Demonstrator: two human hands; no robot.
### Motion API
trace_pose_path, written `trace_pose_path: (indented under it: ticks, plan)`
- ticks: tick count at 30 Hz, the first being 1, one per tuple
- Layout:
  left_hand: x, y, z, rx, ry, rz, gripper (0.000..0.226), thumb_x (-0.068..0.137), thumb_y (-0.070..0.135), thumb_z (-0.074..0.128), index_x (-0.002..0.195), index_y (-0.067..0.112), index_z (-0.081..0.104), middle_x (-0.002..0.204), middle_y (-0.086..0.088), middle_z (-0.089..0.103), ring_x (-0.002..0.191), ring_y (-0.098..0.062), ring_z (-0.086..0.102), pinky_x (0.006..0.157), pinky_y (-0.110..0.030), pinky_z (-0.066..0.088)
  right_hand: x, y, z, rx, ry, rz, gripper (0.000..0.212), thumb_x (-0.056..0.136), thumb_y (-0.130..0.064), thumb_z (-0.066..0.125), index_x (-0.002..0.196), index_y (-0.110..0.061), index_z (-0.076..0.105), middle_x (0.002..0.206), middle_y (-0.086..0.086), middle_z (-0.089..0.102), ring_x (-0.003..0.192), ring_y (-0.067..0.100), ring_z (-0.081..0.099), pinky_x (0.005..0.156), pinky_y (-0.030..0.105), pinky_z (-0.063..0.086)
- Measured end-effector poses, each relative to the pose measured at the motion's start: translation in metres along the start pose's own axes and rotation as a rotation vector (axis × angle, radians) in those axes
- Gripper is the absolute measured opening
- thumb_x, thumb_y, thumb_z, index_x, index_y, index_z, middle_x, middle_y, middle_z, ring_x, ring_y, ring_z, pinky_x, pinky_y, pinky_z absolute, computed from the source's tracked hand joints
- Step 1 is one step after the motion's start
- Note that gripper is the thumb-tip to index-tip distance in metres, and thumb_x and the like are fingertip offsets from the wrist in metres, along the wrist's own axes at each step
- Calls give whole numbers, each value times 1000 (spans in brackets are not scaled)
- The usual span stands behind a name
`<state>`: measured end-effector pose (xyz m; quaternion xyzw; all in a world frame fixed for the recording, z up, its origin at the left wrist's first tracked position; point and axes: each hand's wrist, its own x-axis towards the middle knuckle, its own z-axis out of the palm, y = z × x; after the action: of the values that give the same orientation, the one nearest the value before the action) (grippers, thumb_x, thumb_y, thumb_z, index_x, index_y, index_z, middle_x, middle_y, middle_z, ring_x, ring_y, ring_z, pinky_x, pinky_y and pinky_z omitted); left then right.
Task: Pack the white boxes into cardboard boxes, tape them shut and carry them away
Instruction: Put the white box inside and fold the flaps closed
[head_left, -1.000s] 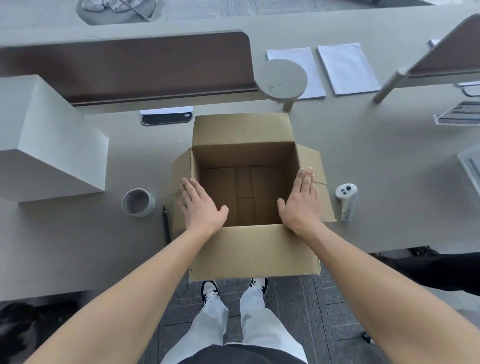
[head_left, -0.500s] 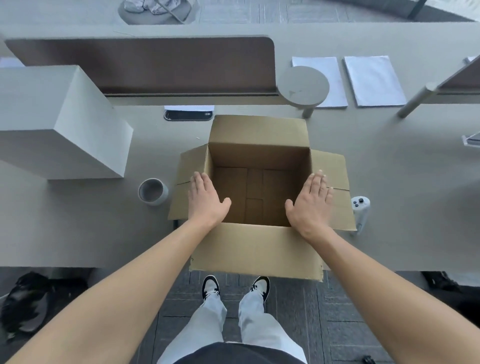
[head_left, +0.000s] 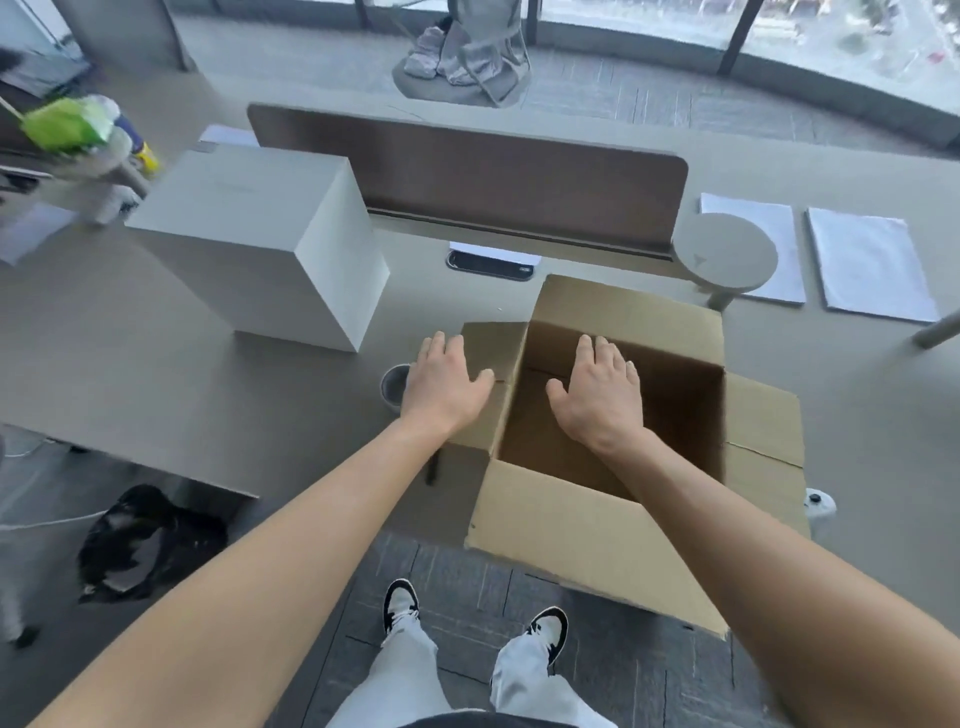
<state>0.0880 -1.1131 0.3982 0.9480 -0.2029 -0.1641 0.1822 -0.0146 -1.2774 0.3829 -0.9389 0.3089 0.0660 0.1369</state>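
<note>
An open cardboard box stands at the desk's near edge, its four flaps folded out and nothing visible inside. My left hand hovers flat over the box's left flap, fingers straight. My right hand is held open above the box's opening, holding nothing. A large white box stands on the desk to the left, a short way beyond my left hand. A roll of tape lies on the desk just left of my left hand, partly hidden by it.
A brown divider panel runs along the back of the desk. A phone lies beneath it. A round stand and white sheets sit at the right. A white controller peeks from behind the right flap.
The view has swung left, bringing the white box closer to the middle. Both hands have left the side flaps and moved left; the right hand is now over the opening.
</note>
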Motion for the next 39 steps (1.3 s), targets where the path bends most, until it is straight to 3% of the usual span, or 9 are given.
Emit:
trace_pose_path:
  ticks: [4,9,14,22,27,32,36,39]
  plan:
    - [10,-47,-49,-13,43,-33,70,98,48,49,154,12,29,163,-10,24,152,-27,16,121,-48,24,14,-71,-8,24,20,-98,70,100,-47,49,156,-10,30,158,13,39,147,31,35,123,48,27]
    - [30,-123,-118,28,118,-27,63,96,47,49,143,7,41,154,-13,36,147,-29,24,117,-48,28,31,-168,-14,15,-13,-139,52,98,-46,46,136,-10,48,139,14,56,128,34,52,109,46,39]
    - [60,-195,-181,82,109,-54,71,99,50,45,155,10,26,165,-14,16,153,-28,9,122,-48,17,48,-269,-16,32,-22,-114,49,98,-45,45,130,-9,52,137,15,57,127,35,53,104,45,41]
    - [117,-258,-229,163,115,-35,70,97,54,45,151,12,32,159,-14,28,150,-30,16,118,-52,24,80,-370,-15,94,16,-77,51,103,-47,39,133,-6,50,140,13,55,130,32,51,99,41,42]
    - [155,-277,-237,187,65,-52,68,100,54,38,152,12,29,162,-15,22,151,-30,13,119,-53,21,117,-396,-11,174,-13,-33,53,104,-47,39,134,-4,49,141,16,54,130,35,51,99,42,42]
    - [194,-291,-239,216,20,-82,66,101,54,31,155,15,27,164,-14,16,152,-29,11,121,-53,16,162,-412,-3,219,-39,-25,58,104,-45,40,142,-1,39,144,17,52,130,36,52,97,42,43]
    - [226,-300,-240,246,34,-126,64,101,55,28,154,18,28,165,-12,12,152,-29,10,119,-54,17,196,-423,2,269,-51,7,80,104,-44,38,158,6,8,153,20,42,136,36,47,103,41,41]
    - [250,-304,-245,251,36,-161,65,101,56,26,157,23,22,166,-11,7,153,-27,4,119,-57,11,218,-429,8,332,-32,78,80,105,-43,33,159,3,-4,155,19,40,131,36,50,95,41,41]
